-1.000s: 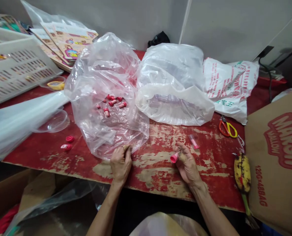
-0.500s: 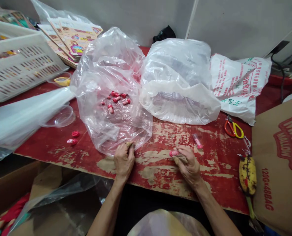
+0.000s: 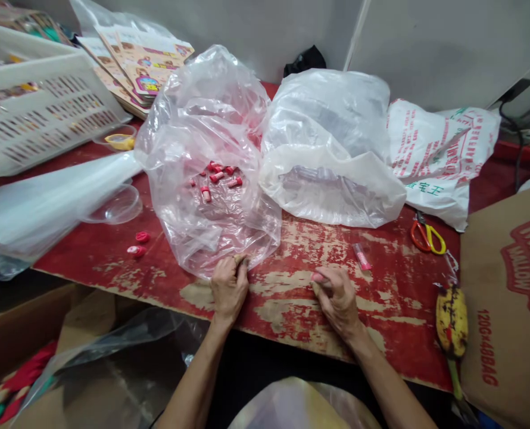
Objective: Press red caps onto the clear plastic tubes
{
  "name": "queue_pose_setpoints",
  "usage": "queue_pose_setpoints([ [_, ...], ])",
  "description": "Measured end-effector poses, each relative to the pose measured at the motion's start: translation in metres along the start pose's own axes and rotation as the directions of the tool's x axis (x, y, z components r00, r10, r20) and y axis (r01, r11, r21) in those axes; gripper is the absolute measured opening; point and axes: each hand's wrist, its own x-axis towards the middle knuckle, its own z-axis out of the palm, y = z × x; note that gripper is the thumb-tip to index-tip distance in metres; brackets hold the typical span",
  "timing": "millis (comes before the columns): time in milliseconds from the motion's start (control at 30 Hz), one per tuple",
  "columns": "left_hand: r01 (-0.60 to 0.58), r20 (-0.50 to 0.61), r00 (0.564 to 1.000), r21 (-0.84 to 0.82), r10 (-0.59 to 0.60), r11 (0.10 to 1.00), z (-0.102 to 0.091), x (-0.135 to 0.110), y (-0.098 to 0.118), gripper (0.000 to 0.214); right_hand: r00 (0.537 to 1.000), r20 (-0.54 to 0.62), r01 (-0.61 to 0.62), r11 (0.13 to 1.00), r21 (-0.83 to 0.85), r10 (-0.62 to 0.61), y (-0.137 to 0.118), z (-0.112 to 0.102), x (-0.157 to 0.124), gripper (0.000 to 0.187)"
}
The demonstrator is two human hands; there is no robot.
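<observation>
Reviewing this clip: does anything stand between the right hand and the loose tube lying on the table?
Nothing visible does. Only scuffed tabletop shows between the right hand and the loose tube. The scissors lie beyond the tube, farther right, outside that gap.

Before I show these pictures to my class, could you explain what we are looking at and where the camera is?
There is no machine: the right hand and left hand are a person's own, bare. One camera, worn on the head, looks forward and down. On the red table are a clear bag with small red pieces, a white bag and scissors. The right hand pinches a pink piece. The left hand is curled at the clear bag's near edge; whether it holds anything is unclear.
</observation>
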Motion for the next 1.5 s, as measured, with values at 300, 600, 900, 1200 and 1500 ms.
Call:
queue_pose_setpoints([
  [300,0.007,0.014,1.0,-0.011,-0.007,1.0,0.0,-0.001,-0.002,0.024,0.749,0.268,-0.523,0.292,0.801,0.607,-0.008,-0.008,0.001,0.039],
  [600,0.012,0.014,1.0,0.001,-0.012,1.0,0.001,0.0,-0.002,0.024,0.71,0.29,-0.546,0.242,0.802,0.641,-0.01,-0.009,0.0,0.041],
  [900,0.017,0.01,1.0,-0.006,-0.017,1.0,0.001,0.0,0.0,0.023,0.948,0.123,-0.317,0.881,0.351,0.292,-0.015,-0.011,-0.003,0.032],
  [1200,-0.004,0.005,1.0,0.01,0.004,1.0,0.001,-0.001,-0.001,0.024,0.976,0.011,-0.215,0.964,0.158,0.216,-0.002,-0.007,-0.007,0.033],
  [1500,-0.003,0.0,1.0,0.001,0.003,1.0,0.001,0.0,-0.001,0.024,0.946,0.039,-0.322,0.915,0.243,0.322,-0.003,-0.008,-0.003,0.031],
])
